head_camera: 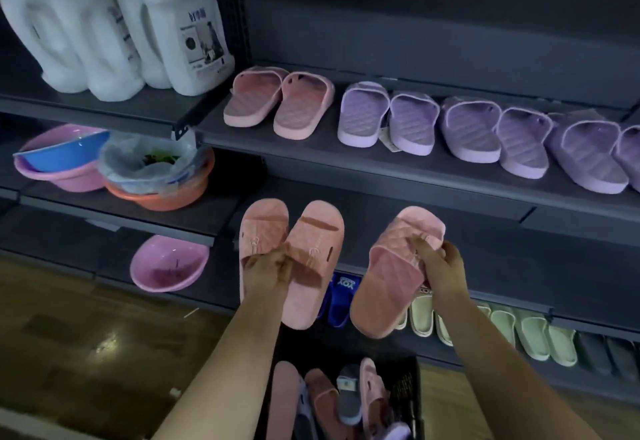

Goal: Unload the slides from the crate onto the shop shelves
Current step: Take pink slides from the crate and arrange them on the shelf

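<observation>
Head view, looking down at a dark grey metal shop shelf [485, 249], bare deck just beyond both hands.

Left hand [268, 270]: fingers curled round the inner strap edges of a pair of salmon-pink foam slides [311, 231], held side by side and touching, toes up toward the shelf, heels hanging toward the black plastic crate [407, 387] below.

Right hand [443, 263]: fingertips pinching the quilted strap of a single pink foam slide [388, 280], long axis slanting from heel at lower left to toe at upper right, footbed facing the camera.

Both loads in the air, above the crate and in front of the shelf's front edge, not yet resting on it. Pair toward the left end of the bare deck, single slide apart to its right.

Probably mid-carry. Calls for a reach forward over the front edge, then a set-down with heels outward, matching the pink pair [277, 103] and lilac quilted pairs [485, 131] lined along the shelf above [311, 150].

Soft, light and bendy by the look; likely to fold at the strap under a pinch and to swing.

More slides in mixed pink and grey [325, 401] lying in the crate, so plenty left to unload.
</observation>
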`<action>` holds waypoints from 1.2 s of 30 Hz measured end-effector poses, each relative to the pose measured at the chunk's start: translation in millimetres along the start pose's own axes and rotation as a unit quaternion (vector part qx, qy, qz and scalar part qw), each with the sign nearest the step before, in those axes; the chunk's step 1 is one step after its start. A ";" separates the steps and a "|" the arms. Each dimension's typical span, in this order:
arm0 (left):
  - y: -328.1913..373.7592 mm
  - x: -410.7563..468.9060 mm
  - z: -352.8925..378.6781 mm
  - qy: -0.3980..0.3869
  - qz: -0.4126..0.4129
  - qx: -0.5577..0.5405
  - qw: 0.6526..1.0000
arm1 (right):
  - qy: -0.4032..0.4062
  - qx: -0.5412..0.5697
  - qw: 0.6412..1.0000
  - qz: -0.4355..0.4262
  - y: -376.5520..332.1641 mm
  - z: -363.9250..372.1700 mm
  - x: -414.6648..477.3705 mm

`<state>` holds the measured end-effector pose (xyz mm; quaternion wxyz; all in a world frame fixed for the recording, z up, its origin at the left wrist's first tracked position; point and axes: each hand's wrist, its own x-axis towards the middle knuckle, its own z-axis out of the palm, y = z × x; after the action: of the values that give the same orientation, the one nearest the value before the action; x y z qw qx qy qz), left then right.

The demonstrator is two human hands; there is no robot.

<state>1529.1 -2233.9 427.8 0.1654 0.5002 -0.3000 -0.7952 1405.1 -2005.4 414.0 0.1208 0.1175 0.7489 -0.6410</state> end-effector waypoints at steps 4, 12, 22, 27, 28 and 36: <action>17.3 77.3 10.6 -0.009 -0.031 -0.013 0.999 | 0.035 -0.036 0.999 0.004 12.4 54.4 39.9; 38.0 236.7 33.8 -0.057 -0.041 -0.035 0.997 | 0.090 -0.052 0.995 0.009 37.1 150.1 138.5; 24.9 313.5 64.4 -0.099 -0.016 -0.104 0.990 | 0.103 -0.261 0.960 -0.016 41.4 210.1 215.6; 22.0 323.4 66.4 -0.113 -0.009 -0.096 0.989 | 0.069 -0.386 0.920 -0.003 46.8 223.1 220.4; 21.9 324.6 62.6 -0.114 -0.010 -0.087 0.990 | 0.053 -0.377 0.925 -0.005 50.3 224.8 217.8; 31.6 312.3 6.3 -0.147 0.088 0.130 0.977 | 0.084 -0.320 0.911 -0.247 78.9 264.1 138.7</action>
<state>1383.4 -2432.1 232.6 0.1227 0.3668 -0.4648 -0.7965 1308.4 -2251.6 255.2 -0.0740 -0.0630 0.9264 -0.3638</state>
